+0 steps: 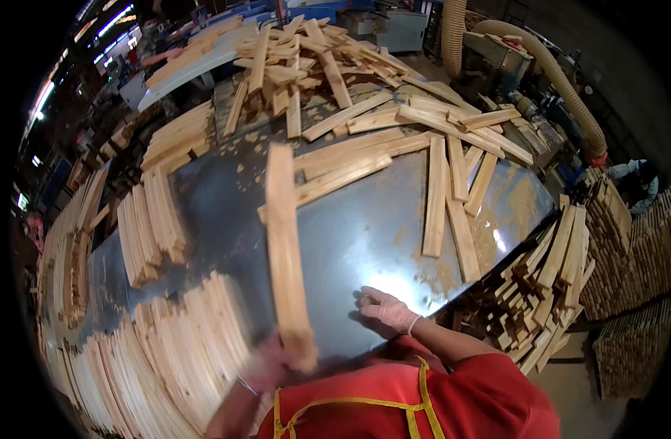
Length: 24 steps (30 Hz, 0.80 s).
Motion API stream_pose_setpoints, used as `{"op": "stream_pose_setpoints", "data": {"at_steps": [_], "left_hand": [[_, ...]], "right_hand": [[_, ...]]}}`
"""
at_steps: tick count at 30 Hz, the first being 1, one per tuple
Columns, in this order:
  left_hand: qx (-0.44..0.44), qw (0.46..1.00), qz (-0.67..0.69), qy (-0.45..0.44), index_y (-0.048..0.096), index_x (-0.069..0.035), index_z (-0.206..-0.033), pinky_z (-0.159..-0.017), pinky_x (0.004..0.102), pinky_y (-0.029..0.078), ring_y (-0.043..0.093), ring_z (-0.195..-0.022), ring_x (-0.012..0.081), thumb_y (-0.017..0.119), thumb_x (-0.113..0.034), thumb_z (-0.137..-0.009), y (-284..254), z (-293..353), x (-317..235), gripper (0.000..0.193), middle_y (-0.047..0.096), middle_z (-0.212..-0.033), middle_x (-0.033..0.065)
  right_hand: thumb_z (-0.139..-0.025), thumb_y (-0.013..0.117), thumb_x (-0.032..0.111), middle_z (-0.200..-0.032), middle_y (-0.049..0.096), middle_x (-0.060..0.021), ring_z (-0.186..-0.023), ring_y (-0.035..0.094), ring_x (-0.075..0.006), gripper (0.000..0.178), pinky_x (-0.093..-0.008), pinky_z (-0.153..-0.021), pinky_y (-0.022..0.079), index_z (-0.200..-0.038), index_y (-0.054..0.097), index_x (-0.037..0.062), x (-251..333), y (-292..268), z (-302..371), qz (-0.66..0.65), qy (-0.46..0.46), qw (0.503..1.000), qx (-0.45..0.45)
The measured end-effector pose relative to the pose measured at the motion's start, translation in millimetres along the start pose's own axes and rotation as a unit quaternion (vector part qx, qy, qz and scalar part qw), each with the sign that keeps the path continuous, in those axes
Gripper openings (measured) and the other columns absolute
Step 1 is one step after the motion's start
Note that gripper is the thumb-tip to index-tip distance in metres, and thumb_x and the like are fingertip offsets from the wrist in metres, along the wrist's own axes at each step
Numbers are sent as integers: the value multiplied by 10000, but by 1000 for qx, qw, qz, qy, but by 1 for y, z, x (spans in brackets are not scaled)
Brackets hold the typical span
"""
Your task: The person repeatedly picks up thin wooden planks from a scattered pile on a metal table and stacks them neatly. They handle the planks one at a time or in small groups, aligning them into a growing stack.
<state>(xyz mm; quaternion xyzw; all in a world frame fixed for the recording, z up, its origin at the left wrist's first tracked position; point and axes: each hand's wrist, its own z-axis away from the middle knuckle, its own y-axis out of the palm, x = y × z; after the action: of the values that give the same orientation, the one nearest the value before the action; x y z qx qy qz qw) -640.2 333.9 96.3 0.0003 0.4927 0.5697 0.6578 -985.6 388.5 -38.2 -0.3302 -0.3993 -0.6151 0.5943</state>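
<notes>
My left hand [268, 364], in a pinkish work glove and smeared by motion, is closed round the near end of a wooden slat [282, 234]. The slat points away from me over the metal tabletop [335, 271]. Left of that hand stands a row of slats [178, 344] set side by side. My right hand [383, 309], gloved too, is held over the bare metal with its fingers stretched out and nothing in them. Beyond the held slat, loose slats [343, 179] lie across the table.
A heap of slats [306, 66] covers the table's far end. Sorted bundles [148, 227] line its left side. Stacked slats [548, 278] stand off the right edge, near a ribbed hose [569, 88]. Other people [635, 183] are in the background.
</notes>
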Motion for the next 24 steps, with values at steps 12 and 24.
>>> {"op": "stream_pose_setpoints", "data": {"at_steps": [12, 24], "left_hand": [[-173, 847, -330, 379, 585, 7, -1409, -847, 306, 562, 667, -943, 164, 721, -211, -974, 178, -330, -292, 506, 660, -1089, 85], [-35, 883, -458, -91, 456, -13, -1619, -1210, 405, 443, 561, -1449, 282, 687, -304, -1034, 128, -318, -24, 693, 555, -1604, 182]], "right_hand": [[-1010, 710, 186, -1062, 669, -74, -907, 642, -183, 578, -332, -821, 554, -1500, 504, -40, 166, -399, -161, -179, -188, 911, -320], [-1016, 757, 185, -911, 663, -37, -710, 625, -137, 124, -250, -498, 516, -1013, 673, 94, 218, -608, -306, -504, -155, 735, -427]]}}
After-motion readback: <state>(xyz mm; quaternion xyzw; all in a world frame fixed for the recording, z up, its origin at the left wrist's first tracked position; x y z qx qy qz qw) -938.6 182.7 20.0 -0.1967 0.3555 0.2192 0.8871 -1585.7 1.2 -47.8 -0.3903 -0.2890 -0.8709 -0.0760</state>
